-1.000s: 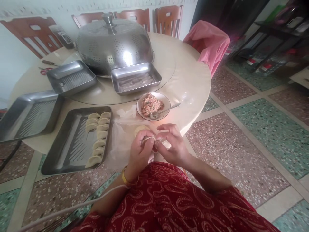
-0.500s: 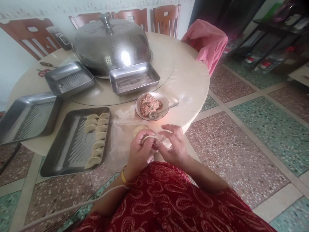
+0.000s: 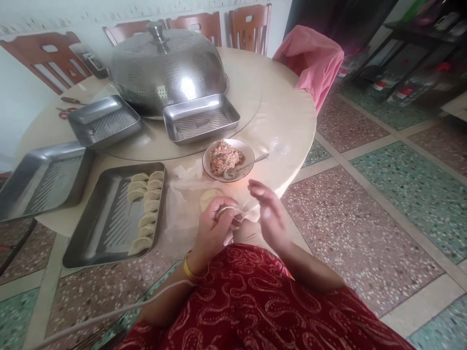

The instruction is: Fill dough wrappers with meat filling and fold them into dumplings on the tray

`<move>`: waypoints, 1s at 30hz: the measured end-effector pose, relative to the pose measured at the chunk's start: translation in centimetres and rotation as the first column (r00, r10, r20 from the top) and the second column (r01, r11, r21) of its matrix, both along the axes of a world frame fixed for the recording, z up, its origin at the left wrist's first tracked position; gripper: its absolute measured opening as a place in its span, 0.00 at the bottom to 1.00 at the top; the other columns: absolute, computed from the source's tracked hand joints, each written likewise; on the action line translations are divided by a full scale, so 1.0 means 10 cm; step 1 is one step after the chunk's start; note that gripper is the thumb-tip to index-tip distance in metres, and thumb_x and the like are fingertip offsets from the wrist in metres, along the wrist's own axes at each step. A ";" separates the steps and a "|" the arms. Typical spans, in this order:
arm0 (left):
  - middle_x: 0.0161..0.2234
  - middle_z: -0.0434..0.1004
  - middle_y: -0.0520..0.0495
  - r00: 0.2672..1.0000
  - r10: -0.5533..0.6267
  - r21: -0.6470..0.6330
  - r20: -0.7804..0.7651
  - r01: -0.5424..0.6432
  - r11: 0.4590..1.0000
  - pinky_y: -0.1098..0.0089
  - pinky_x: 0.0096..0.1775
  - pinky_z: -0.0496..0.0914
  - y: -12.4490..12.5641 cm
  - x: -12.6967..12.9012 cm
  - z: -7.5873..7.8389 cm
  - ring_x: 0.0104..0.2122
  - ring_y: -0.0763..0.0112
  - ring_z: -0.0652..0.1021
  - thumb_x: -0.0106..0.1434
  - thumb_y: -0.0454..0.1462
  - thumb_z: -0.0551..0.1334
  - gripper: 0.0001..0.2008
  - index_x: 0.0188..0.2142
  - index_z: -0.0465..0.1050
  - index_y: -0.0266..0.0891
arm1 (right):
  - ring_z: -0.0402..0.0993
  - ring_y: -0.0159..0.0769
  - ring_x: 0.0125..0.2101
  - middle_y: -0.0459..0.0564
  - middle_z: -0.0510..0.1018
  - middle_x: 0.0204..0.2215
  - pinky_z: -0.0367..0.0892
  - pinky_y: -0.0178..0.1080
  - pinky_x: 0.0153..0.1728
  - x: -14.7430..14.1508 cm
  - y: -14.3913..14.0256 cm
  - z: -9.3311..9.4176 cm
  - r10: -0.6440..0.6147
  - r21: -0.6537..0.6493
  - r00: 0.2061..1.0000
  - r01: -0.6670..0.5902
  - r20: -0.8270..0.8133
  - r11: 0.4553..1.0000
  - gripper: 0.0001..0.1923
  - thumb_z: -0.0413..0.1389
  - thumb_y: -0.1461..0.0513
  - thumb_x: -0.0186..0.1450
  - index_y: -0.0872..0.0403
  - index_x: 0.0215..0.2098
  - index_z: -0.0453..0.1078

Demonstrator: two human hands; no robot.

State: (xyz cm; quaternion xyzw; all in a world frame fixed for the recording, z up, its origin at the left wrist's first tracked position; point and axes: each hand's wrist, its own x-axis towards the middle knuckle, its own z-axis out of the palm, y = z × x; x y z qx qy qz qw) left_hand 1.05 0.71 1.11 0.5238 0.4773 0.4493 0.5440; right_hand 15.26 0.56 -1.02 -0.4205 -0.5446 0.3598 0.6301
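My left hand [image 3: 214, 227] is closed around a dumpling [image 3: 232, 209], pinching its folded edge near the table's front edge. Just to the right, my right hand [image 3: 273, 221] is raised with its fingers stretched out and holds nothing. Beyond both hands sits a bowl [image 3: 249, 147] of minced filling [image 3: 223, 159], a spoon [image 3: 252, 164] resting in it. A round dough wrapper [image 3: 207, 196] lies behind my left hand, partly hidden by it. On the left, a metal tray [image 3: 98, 218] carries several shaped dumplings [image 3: 148, 204] along its right side.
A large perforated steel basin [image 3: 171, 73] stands upside down at the back. Around it are more metal trays, one [image 3: 200, 121] near the bowl and one [image 3: 105, 124] farther left. A plastic sheet [image 3: 178, 218] covers the table beside the dumpling tray. Chairs [image 3: 250, 29] line the far side.
My right hand has let go of the dumpling, moved slightly right and spread its fingers. The dumpling stays in my left hand, which has barely moved.
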 end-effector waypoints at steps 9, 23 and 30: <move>0.42 0.75 0.46 0.792 -0.282 0.450 -0.541 0.556 0.699 0.67 0.47 0.71 0.12 -0.02 0.01 0.45 0.69 0.75 0.67 0.33 0.57 0.05 0.39 0.71 0.41 | 0.74 0.41 0.50 0.53 0.76 0.52 0.68 0.45 0.52 -0.05 0.02 0.09 0.038 -0.211 0.293 -0.764 -0.955 0.609 0.31 0.40 0.40 0.68 0.51 0.51 0.70; 0.40 0.75 0.52 0.478 -0.066 0.443 -0.876 0.851 0.282 0.59 0.48 0.67 0.39 0.02 0.25 0.42 0.65 0.74 0.69 0.36 0.56 0.06 0.39 0.71 0.45 | 0.74 0.33 0.27 0.46 0.77 0.28 0.71 0.35 0.29 0.07 -0.02 0.14 -0.129 -0.195 0.147 -0.784 -0.981 0.589 0.26 0.41 0.44 0.70 0.52 0.50 0.66; 0.38 0.76 0.50 0.514 -0.167 0.483 -0.841 0.853 0.197 0.62 0.47 0.66 0.49 0.12 0.17 0.41 0.67 0.73 0.69 0.36 0.56 0.04 0.39 0.70 0.41 | 0.69 0.31 0.20 0.44 0.74 0.22 0.69 0.32 0.24 0.12 -0.01 0.07 -0.164 -0.178 0.103 -0.809 -0.981 0.560 0.30 0.34 0.44 0.71 0.54 0.46 0.68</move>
